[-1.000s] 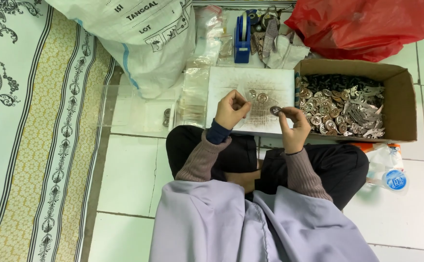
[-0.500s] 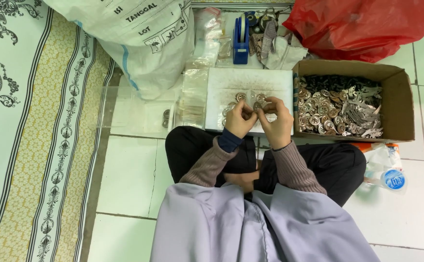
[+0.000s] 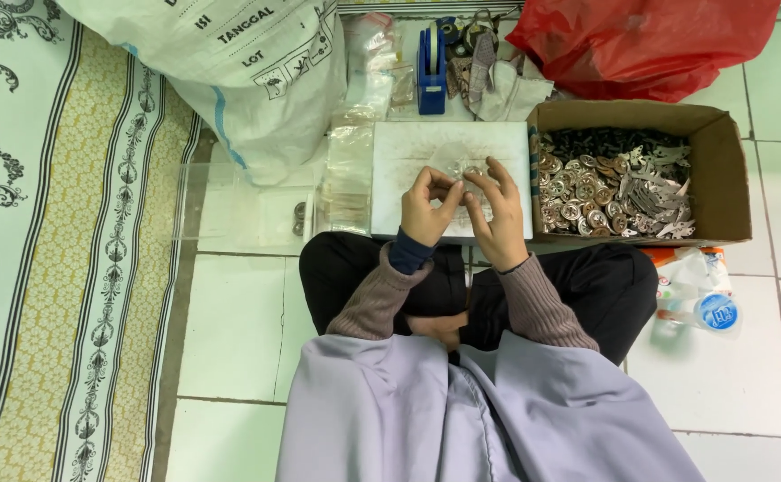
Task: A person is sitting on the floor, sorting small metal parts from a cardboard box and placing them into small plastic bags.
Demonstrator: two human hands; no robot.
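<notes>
My left hand and my right hand meet over a white board lying across my lap. Between the fingertips of both hands is a small clear plastic bag with small metal parts inside. My left thumb and forefinger pinch its left edge. My right fingers are spread along its right side. A cardboard box full of small silver metal parts stands just right of the board.
A stack of clear plastic bags lies left of the board. Behind stand a white woven sack, a blue tape dispenser and a red plastic bag. A plastic bottle lies on the tiled floor at right. A patterned mat is at left.
My right hand came from the box side to the middle of the board and joined the left hand. Both hands now hold the small clear bag between them.
</notes>
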